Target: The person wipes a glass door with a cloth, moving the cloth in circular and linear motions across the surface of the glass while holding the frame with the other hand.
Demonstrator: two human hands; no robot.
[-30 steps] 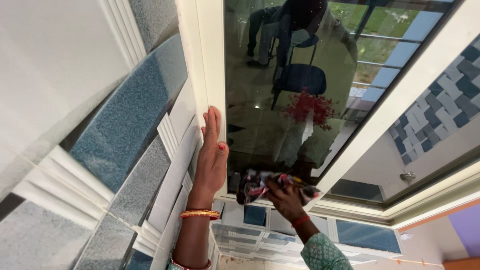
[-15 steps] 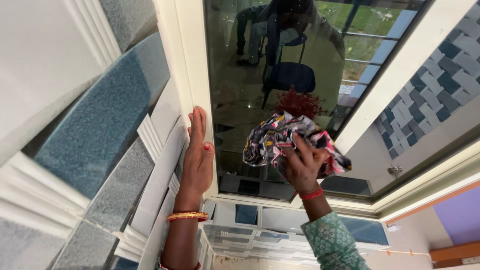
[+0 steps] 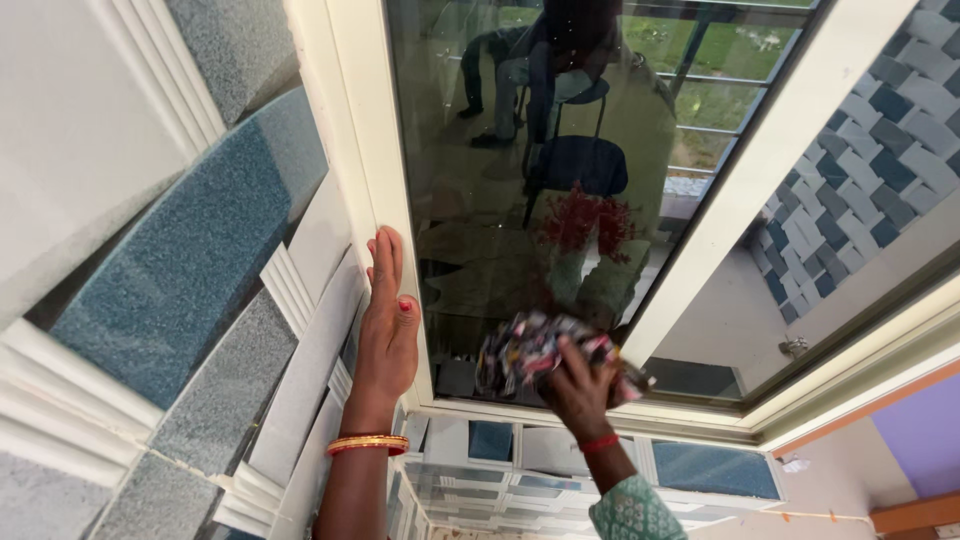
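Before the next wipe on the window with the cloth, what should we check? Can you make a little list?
1. Right hand grips the patterned cloth: ok.
2. Cloth pressed on the glass pane: ok.
3. Left hand flat against the cream window frame for steadiness: ok.
4. Cloth bunched, not dangling: ok.
5. Lower part of the glass wiped clean: cannot tell, reflections hide it.

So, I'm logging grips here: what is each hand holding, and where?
Right hand bunches the patterned cloth in its fingers against the glass; left hand holds nothing, flat on the window frame.
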